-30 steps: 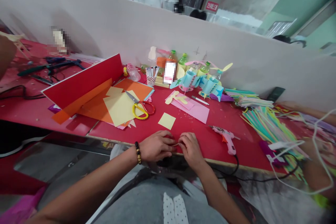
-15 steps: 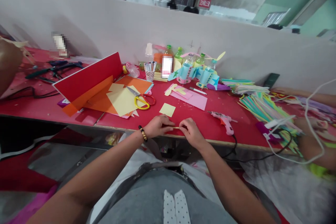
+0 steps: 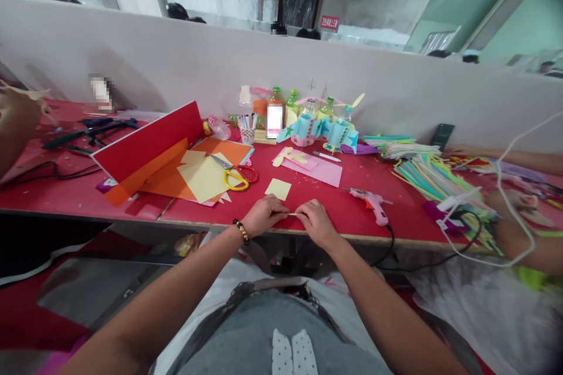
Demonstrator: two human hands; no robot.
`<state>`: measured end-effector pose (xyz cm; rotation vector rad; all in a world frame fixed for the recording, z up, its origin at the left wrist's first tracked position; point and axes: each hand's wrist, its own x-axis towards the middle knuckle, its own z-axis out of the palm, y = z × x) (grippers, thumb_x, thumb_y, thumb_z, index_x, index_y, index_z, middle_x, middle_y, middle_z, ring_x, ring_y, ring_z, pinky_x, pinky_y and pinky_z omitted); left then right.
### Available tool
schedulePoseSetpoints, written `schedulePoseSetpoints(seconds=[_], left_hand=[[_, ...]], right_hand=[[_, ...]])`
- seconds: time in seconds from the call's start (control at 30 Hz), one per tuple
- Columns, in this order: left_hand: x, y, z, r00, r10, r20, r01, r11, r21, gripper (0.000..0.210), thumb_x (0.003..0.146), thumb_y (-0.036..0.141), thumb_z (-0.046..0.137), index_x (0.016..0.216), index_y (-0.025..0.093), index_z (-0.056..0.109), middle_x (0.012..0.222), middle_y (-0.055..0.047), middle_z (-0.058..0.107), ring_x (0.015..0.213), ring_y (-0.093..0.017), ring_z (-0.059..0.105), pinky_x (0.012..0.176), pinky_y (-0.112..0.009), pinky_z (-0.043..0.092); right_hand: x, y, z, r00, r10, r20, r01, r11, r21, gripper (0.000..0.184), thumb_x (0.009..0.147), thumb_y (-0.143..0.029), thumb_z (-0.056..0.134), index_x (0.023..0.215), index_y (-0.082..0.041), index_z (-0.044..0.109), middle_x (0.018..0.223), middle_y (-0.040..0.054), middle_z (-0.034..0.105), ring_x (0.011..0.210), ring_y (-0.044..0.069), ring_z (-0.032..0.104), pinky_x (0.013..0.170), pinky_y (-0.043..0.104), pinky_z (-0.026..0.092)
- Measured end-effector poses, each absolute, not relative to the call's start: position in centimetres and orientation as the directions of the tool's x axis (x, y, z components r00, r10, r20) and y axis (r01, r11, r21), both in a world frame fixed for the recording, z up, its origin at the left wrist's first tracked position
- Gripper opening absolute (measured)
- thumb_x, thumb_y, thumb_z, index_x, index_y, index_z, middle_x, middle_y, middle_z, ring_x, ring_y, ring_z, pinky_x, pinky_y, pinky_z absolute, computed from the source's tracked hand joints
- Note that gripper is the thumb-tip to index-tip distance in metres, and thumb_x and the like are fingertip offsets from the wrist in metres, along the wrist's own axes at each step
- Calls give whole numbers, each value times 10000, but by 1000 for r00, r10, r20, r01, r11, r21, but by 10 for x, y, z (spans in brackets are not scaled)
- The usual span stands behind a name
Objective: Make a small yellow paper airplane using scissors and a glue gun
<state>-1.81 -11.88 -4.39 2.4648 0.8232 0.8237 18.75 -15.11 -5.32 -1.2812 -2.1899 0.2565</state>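
Close to the table's front edge, my left hand and my right hand pinch the two ends of a thin pale yellow paper strip. Only its middle shows; whether it is rolled or folded I cannot tell. A pale yellow paper square lies flat just beyond my fingers. To the left, scissors with red and yellow handles rest on yellow and orange paper sheets. On the right lies a pink glue gun, its cord hanging over the edge.
Bottle models with blue paper stand along the partition, beside a cup of pens. Pink paper carries yellow cut-outs. Coloured strips and a white cable are at the right, near a co-worker's arm. A red board leans at left.
The camera has tilted up slightly, so more of the back wall shows. My hands still hold the strip, with the right-hand fingers shifted a little; the objects on the table stay put.
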Motion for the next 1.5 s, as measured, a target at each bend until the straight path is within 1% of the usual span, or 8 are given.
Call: schedulePoseSetpoints(seconds=[0.23, 0.5, 0.77, 1.03, 1.13, 1.3, 1.37, 1.5], left_hand=[[-17, -118, -47, 606, 684, 405, 439, -713, 547, 149, 866, 257, 571, 852, 191, 704, 794, -39, 695, 812, -172, 566, 803, -313, 435], [-18, -118, -47, 597, 694, 402, 453, -706, 545, 89, 834, 197, 608, 814, 188, 694, 778, -23, 690, 811, -169, 557, 773, -285, 434], [-19, -118, -51, 566, 720, 401, 488, -685, 542, 122, 842, 255, 602, 768, 180, 666, 767, -35, 668, 821, -180, 548, 760, -300, 435], [-19, -119, -51, 536, 742, 402, 524, -666, 530, 163, 832, 271, 624, 701, 173, 618, 718, -25, 636, 781, -179, 527, 702, -288, 418], [-19, -119, -49, 547, 735, 399, 516, -672, 531, 158, 843, 298, 611, 749, 176, 646, 748, -28, 640, 793, -176, 532, 732, -292, 424], [-19, -118, -51, 604, 682, 413, 476, -724, 500, 195, 861, 319, 590, 987, 212, 695, 878, -48, 657, 863, -177, 544, 815, -309, 426], [-19, -117, -53, 607, 677, 416, 468, -728, 501, 210, 875, 312, 569, 1009, 218, 701, 882, -54, 659, 874, -179, 545, 812, -305, 430], [-18, -118, -54, 602, 684, 412, 463, -719, 519, 205, 885, 290, 552, 969, 207, 719, 833, -57, 661, 846, -177, 551, 769, -291, 443]], right_hand=[[186, -152, -52, -364, 852, 376, 744, 508, -433, 104, 892, -213, 532, 811, -214, 596, 815, 36, 629, 852, 210, 484, 767, 346, 385], [187, -151, -52, -370, 849, 378, 743, 515, -427, 90, 882, -209, 545, 809, -210, 598, 808, 34, 621, 846, 209, 487, 752, 341, 385], [187, -152, -52, -356, 857, 371, 742, 501, -446, 93, 883, -210, 544, 810, -212, 602, 812, 32, 627, 849, 206, 489, 757, 341, 382], [188, -152, -50, -351, 858, 375, 733, 501, -459, 89, 873, -188, 551, 801, -210, 596, 807, 29, 627, 839, 205, 487, 751, 339, 385], [189, -151, -51, -353, 856, 378, 726, 505, -466, 93, 869, -178, 553, 791, -209, 591, 801, 32, 626, 839, 209, 485, 747, 340, 385], [189, -151, -53, -355, 851, 387, 723, 512, -464, 94, 868, -171, 557, 786, -209, 584, 800, 35, 618, 843, 210, 484, 752, 342, 389], [190, -151, -52, -353, 853, 385, 727, 509, -460, 83, 864, -168, 566, 796, -210, 586, 804, 32, 615, 848, 208, 483, 750, 337, 390], [190, -152, -51, -353, 854, 382, 728, 507, -461, 82, 861, -164, 576, 795, -211, 589, 798, 31, 615, 856, 207, 480, 756, 336, 386]])
